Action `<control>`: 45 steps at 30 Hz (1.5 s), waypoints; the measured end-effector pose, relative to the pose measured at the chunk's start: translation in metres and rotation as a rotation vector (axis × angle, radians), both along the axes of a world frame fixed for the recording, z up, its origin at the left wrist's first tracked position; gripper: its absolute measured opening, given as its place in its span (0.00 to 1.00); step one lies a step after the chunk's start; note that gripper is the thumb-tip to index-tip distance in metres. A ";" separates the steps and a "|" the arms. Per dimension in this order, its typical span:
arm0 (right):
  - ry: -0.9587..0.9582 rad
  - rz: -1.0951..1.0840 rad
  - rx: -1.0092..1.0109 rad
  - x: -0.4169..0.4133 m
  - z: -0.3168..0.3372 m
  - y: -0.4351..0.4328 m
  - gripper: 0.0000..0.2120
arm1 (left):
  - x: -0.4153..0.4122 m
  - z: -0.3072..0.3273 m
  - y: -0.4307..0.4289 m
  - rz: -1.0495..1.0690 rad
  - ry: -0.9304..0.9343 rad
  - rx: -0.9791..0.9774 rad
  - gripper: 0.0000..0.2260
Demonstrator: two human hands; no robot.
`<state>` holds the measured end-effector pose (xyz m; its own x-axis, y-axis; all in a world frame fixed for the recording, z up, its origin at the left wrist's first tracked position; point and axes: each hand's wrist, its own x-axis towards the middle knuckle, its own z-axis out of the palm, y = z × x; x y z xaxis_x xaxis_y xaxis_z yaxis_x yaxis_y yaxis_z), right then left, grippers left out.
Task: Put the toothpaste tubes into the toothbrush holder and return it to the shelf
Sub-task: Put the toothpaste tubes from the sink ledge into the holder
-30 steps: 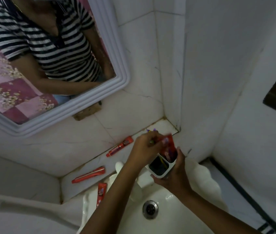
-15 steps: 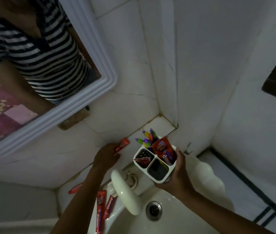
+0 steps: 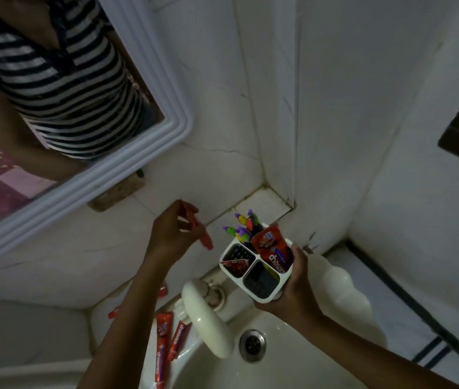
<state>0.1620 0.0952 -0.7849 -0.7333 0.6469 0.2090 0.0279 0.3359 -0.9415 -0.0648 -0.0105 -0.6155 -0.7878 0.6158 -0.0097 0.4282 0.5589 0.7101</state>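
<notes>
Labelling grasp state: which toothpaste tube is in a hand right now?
The red tube pinched in the left hand, lifted near the wall; the others lie by the sink or stand in the holder.

i'm looking down into a dim corner of white tiled walls (image 3: pixel 335 108), grout stained where they meet. a white-framed mirror (image 3: pixel 149 153) hangs to my left, a white sink (image 3: pixel 349 310) with its tap (image 3: pixel 208 318) and drain (image 3: pixel 252 345) below me.

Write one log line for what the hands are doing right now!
left hand: lifting red toothpaste tube | right hand: holding toothbrush holder over sink | more tubes left: yes
</notes>
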 end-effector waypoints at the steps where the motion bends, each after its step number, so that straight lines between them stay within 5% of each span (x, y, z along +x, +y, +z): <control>1: 0.002 0.003 0.007 0.001 0.001 0.000 0.64 | 0.008 0.012 -0.001 -0.013 -0.029 0.070 0.14; 5: -0.010 0.005 0.041 0.001 0.003 -0.001 0.64 | 0.042 0.038 0.002 -0.103 -0.118 0.197 0.13; 10: -0.013 -0.006 0.081 0.002 0.006 0.000 0.63 | 0.057 0.023 0.003 -0.163 -0.240 -0.022 0.16; 15: 0.016 -0.046 0.063 -0.001 -0.001 0.003 0.65 | 0.033 0.009 -0.049 0.106 -0.049 -0.007 0.08; 21: -0.004 -0.034 -0.034 -0.004 -0.006 0.004 0.67 | 0.042 -0.055 -0.140 0.269 0.050 -0.713 0.09; 25: -0.011 -0.044 0.032 -0.002 -0.003 0.003 0.67 | 0.059 -0.083 -0.158 0.299 -0.068 -0.872 0.16; 31: -0.008 -0.035 0.088 -0.001 0.008 0.000 0.66 | 0.059 -0.080 -0.158 0.310 0.026 -0.706 0.11; 38: 0.024 -0.027 0.079 -0.001 0.013 0.000 0.63 | 0.049 0.015 -0.101 0.228 0.229 -0.033 0.08; 41: 0.009 -0.035 0.051 0.000 0.015 0.000 0.65 | 0.055 0.047 -0.065 0.151 0.171 0.198 0.09; 45: -0.002 -0.021 0.028 0.003 0.019 0.000 0.64 | 0.062 0.049 -0.024 0.017 0.034 0.257 0.12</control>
<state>0.1646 0.0947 -0.7661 -0.7198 0.6565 0.2256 0.0375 0.3612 -0.9317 -0.0024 -0.0348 -0.5666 -0.7952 0.5814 0.1724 0.4465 0.3690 0.8151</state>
